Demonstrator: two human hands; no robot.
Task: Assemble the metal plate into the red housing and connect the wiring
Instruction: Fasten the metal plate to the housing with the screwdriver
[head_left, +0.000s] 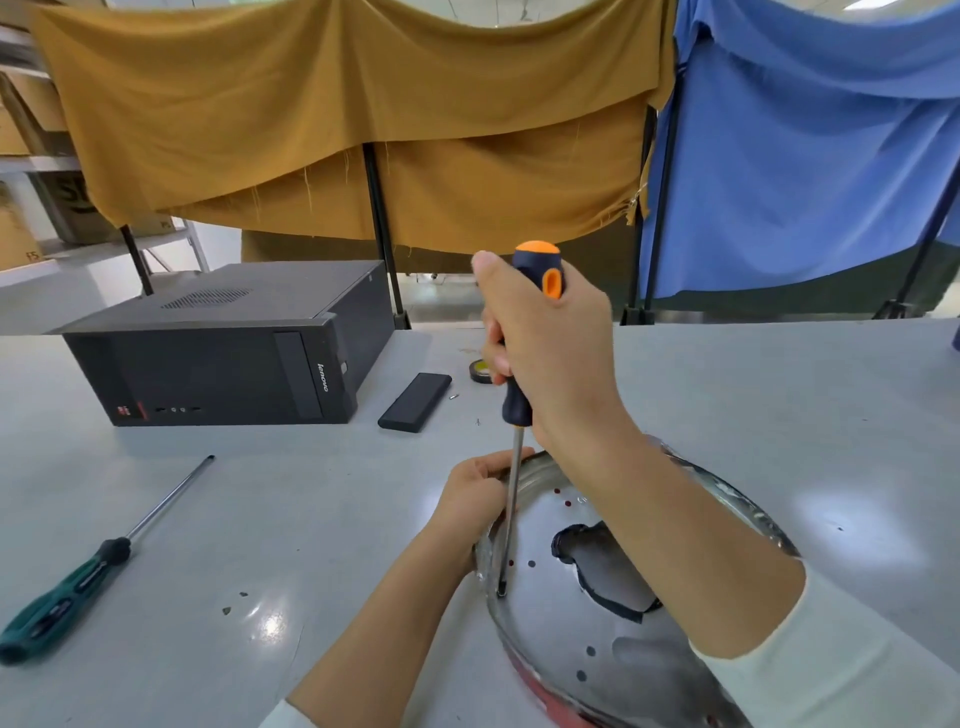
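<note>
Far left on the table (727, 395) there's a spare green screwdriver (78, 582) (untouched). My left hand (475, 499) grips the metal plate (587, 639) by its left rim, seated over the red housing (545, 696). My right hand (545, 353) is wrapped around the orange screwdriver (519, 415), shaft near vertical, tip at a hole directly below, so I'd guess straight down and twist.

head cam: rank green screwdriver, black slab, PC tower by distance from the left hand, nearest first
From the left hand, which grips the metal plate rim:
1. Black slab, straight beyond the hand, mid-table.
2. Green screwdriver, off to the left, lying flat; its tip end is the closest part.
3. PC tower, far left at the table's back.
Slab and screwdriver tip are close to call.
</note>
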